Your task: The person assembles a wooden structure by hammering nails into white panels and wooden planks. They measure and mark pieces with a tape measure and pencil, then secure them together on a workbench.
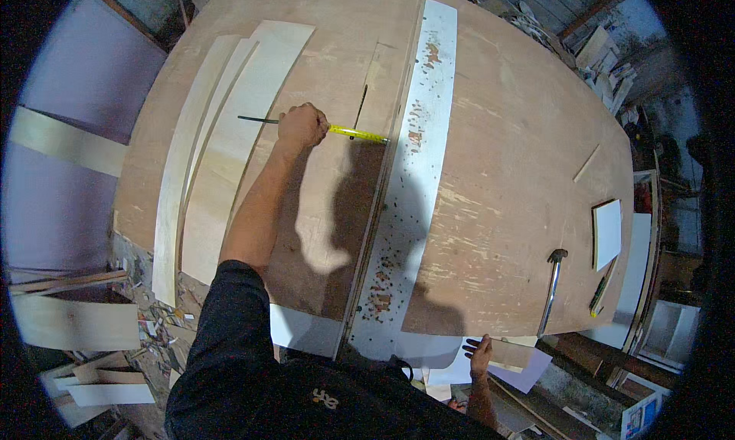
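Note:
My left hand (304,125) reaches out over the large wooden sheet (498,180), its fingers closed around a yellow measuring tape (356,133). The yellow blade runs right from my fist to the edge of a long raised strip (377,210). A thin dark piece (256,119) sticks out on the fist's other side; whether it belongs to the tape I cannot tell. Low at the near edge, my right hand (478,353) hangs with its fingers apart and nothing in them, beside a small pale board (510,354).
Pale thin boards (264,73) lie at left on the sheet. Wood crumbs dot the long white panel (417,164). A hammer (553,291), a white-faced block (606,235) and a narrow yellow-tipped tool (601,291) lie at right. Scrap wood (107,379) litters the floor.

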Motion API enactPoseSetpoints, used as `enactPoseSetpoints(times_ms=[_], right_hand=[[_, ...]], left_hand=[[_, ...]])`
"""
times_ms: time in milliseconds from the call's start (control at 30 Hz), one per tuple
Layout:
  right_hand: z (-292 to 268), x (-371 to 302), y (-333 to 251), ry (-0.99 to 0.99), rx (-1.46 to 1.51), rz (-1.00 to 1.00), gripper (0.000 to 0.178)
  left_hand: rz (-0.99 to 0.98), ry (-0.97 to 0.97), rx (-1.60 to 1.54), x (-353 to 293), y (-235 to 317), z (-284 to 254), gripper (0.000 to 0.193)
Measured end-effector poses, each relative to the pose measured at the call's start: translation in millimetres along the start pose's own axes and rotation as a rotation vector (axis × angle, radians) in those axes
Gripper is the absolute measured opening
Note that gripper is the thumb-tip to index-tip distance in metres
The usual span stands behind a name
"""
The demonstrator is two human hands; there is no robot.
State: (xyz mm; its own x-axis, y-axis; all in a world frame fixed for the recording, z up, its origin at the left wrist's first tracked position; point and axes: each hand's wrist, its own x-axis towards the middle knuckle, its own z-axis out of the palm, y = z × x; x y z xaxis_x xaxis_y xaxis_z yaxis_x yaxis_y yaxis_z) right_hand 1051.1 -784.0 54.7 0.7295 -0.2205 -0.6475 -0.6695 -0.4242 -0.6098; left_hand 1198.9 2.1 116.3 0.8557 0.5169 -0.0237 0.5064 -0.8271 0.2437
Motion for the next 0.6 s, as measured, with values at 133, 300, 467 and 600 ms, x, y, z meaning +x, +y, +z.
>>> enactPoseSetpoints(times_ms=[133,300,467,600], right_hand=[[-2,-4,-2,-0.012,-0.02,-0.041,0.067],[-7,3,1,-0.029,-0.1,-0.043,0.065],[-6,-1,-8,0.035,-0.057,-0.033,0.06],[20,-31,-52,-0.113,-0.463,-0.256,0.05]], left_hand=[[-0.074,-0.153,-0.06,2,3,-3,0.016],[-0.088,-0.157,-0.013,0,7,-6,0.016],[-0.073,-0.157,-0.039,-1,5,-5,0.017],[-0.065,-0.121,0.004,-1,5,-1,0.016]])
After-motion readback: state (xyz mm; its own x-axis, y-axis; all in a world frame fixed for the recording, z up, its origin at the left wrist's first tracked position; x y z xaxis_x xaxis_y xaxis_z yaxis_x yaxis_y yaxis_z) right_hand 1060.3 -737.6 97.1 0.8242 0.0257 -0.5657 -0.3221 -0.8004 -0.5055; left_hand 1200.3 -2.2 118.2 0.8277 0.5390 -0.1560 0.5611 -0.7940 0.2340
